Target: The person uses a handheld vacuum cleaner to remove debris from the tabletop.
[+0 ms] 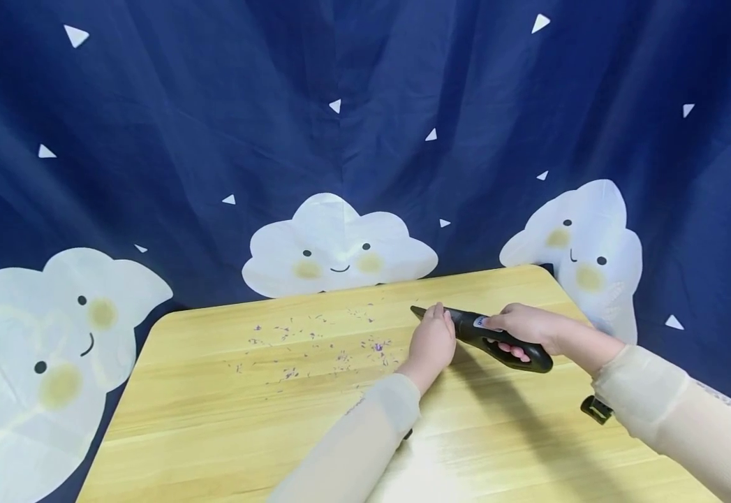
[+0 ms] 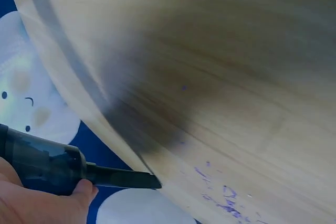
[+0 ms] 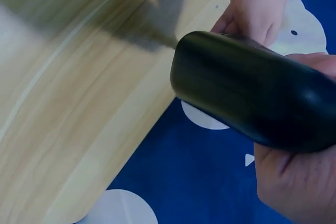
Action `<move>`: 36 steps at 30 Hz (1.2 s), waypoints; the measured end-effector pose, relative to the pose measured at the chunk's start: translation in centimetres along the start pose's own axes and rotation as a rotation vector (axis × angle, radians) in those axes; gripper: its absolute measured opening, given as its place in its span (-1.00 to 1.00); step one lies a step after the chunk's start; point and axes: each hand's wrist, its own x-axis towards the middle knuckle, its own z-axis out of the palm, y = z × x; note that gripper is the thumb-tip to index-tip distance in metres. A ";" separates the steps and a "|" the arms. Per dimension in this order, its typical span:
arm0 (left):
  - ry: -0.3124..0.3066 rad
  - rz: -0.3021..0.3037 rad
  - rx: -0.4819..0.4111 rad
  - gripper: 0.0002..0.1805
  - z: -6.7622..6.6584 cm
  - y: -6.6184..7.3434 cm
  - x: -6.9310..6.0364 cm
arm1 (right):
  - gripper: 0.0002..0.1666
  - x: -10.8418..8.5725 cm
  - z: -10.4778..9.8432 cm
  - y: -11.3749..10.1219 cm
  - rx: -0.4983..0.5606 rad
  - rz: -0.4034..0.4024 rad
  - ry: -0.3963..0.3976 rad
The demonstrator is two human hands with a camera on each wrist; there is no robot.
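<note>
Blue curtain (image 1: pixel 277 140) backs the wooden table (image 1: pixel 202 433); left hand (image 1: pixel 434 341) grips a black handheld vacuum (image 1: pixel 470 331) behind its tapered nozzle (image 2: pixel 123 177), right hand (image 1: pixel 531 325) its looped handle (image 1: pixel 537 360).

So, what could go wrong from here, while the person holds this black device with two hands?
Two possible risks:
1. The purple bits lie loose and scattered on the table, so the left hand or left sleeve might brush them about.
2. The left hand holds the black device just behind its narrow nozzle, so its fingers might get in the way if the nozzle is lowered.
</note>
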 end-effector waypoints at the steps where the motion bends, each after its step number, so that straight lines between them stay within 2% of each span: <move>1: -0.002 0.001 -0.014 -0.46 0.0 -0.1 0.1 | -0.53 0.1 0.1 -0.1 -0.008 -0.001 0.009; 7: -0.026 -0.004 -0.124 -0.44 0.4 -1.0 0.7 | -0.49 0.8 0.7 -0.5 -0.067 -0.009 0.054; 12: -0.056 0.005 -0.164 -0.42 0.8 -1.7 1.3 | -0.48 1.1 1.2 -0.8 -0.116 -0.018 0.079; 21: -0.156 0.065 -0.130 -0.38 0.5 -1.8 2.3 | -0.47 1.2 1.0 -0.6 -0.120 -0.003 0.101; 27: -0.201 0.059 -0.122 -0.37 0.2 -1.3 2.1 | -0.47 0.7 0.8 -0.5 -0.097 0.005 0.087; 31: -0.188 0.060 -0.080 -0.37 0.0 -0.7 1.5 | -0.49 0.1 0.5 -0.4 -0.068 0.009 0.066; 36: -0.135 0.063 0.015 -0.37 -0.2 -0.4 0.6 | -0.50 -0.3 0.0 -0.3 -0.079 0.020 0.049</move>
